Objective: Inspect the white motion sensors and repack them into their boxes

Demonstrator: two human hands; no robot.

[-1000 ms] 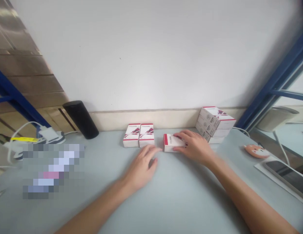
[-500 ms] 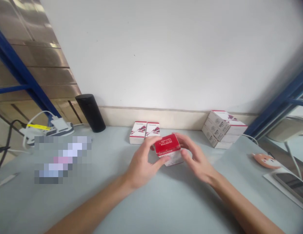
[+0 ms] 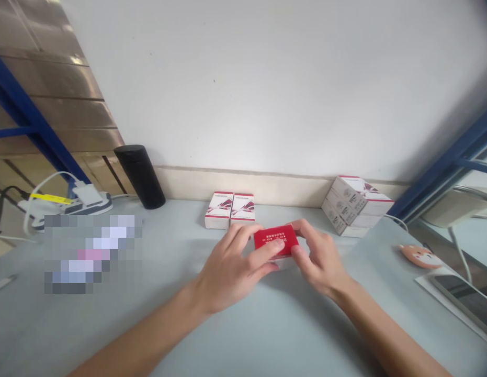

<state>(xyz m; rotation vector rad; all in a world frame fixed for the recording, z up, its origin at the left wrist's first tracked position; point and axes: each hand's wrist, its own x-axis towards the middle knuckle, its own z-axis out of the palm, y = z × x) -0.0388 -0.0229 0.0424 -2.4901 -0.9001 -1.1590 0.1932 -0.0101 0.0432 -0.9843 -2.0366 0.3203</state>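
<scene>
- Red on top with white print running upside down, white on its sides: one small carton (image 3: 273, 232) at mid-table, between the hands; whether its base touches the table (image 3: 243, 340) is hard to tell.
- Left hand (image 3: 229, 269): forefinger laid across the red face, hiding some lettering, thumb against the near side, the fingers closed about the left end.
- Right hand (image 3: 319, 259): thumb at the near right corner, forefinger at the far one, pinching the carton; its remaining fingers are mostly out of sight.
- One phone (image 3: 463, 298) on a flat white item (image 3: 425, 280), both cut off at the right edge.
- One orange-and-white figure (image 3: 419, 256) with an animal face, just beyond.
- One pixelated patch (image 3: 92, 251) on the left, unreadable.
- Two white cartons (image 3: 218, 209) with purple-red artwork, side by side, a narrow gap between.
- One stack (image 3: 357, 207) of similar cartons near the wall (image 3: 247, 89); its exact count cannot be told.
- One black cylinder (image 3: 140, 178), far left.
</scene>
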